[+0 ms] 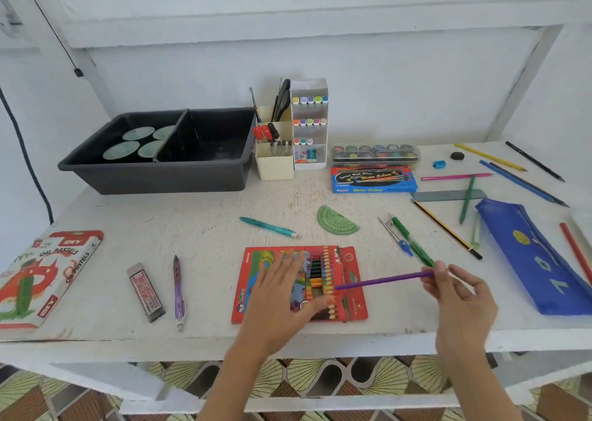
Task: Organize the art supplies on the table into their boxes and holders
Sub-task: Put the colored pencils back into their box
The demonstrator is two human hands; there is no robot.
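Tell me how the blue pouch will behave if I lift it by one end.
The blue pouch looks like soft fabric, so it would probably sag and fold. It lies quite flat, so it seems nearly empty and light. Being flat, it should not roll.

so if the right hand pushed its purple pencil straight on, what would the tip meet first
Likely the row of pencils in the red box, right at the purple pencil's tip; just past them, the left hand flat on the box. Contact is unclear.
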